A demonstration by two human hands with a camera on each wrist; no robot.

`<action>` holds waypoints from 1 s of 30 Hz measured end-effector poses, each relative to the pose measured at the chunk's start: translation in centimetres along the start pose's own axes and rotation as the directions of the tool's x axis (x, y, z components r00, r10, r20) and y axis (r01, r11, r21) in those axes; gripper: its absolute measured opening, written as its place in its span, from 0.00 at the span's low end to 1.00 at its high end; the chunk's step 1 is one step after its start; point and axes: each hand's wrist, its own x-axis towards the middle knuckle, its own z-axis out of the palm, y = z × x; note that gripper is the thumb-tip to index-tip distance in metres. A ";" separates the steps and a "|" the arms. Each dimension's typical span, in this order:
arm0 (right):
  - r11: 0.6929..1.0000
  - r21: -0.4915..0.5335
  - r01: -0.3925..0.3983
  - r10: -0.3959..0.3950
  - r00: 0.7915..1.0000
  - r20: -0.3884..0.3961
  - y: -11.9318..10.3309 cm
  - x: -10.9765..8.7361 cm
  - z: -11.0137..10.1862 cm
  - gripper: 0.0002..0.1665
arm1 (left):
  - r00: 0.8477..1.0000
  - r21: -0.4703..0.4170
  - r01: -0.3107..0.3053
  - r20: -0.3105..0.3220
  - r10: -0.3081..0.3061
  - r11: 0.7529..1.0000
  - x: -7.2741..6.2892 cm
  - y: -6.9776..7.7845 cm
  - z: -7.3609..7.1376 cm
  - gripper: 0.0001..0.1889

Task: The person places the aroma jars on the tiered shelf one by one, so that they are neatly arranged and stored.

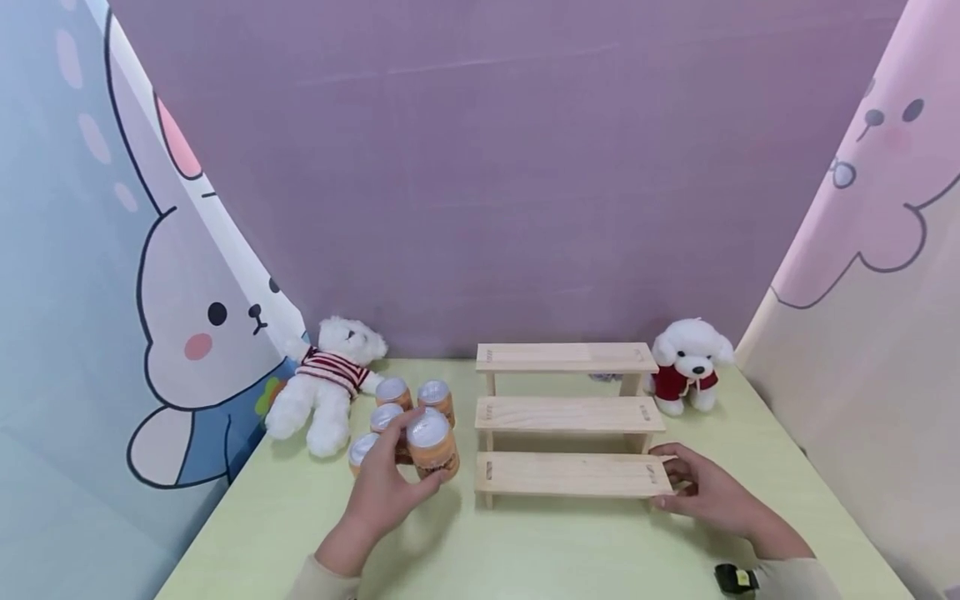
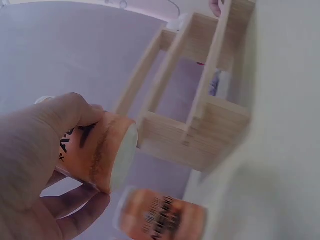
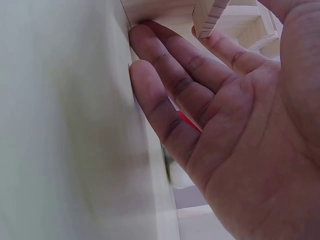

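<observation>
My left hand (image 1: 386,483) grips an orange can (image 1: 435,454) with a pale lid, raised above the table left of the shelf. Thumb and fingers curl round its side, and dark lettering shows in the left wrist view, where another orange can (image 2: 162,216) stands below it. Several similar cans (image 1: 386,415) stand grouped behind the hand. At the right, my right hand (image 1: 708,492) holds the end of the lowest board of a three-step wooden shelf (image 1: 570,475), index finger behind and thumb in front. The right wrist view shows its other fingers (image 3: 155,95) loosely bent beneath.
A white plush bear (image 1: 330,383) in a striped top leans at the back left. Beside the shelf's back right sits a white plush dog (image 1: 690,367) in red. Printed curtains flank the pale green table (image 1: 540,554), with a purple cloth (image 1: 495,183) behind.
</observation>
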 end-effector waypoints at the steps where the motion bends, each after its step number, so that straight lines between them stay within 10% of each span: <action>1: 1.000 0.003 -0.001 0.001 1.000 -0.003 0.0 0.0 0.0 0.40 | 1.000 0.000 0.006 0.004 -0.006 1.000 0.4 0.3 -0.2 0.50; 30: 1.000 -0.004 -0.031 0.031 1.000 0.005 0.1 -0.1 -0.1 0.41 | 0.984 -0.108 0.177 0.009 -0.177 0.978 8.7 3.3 0.8 0.46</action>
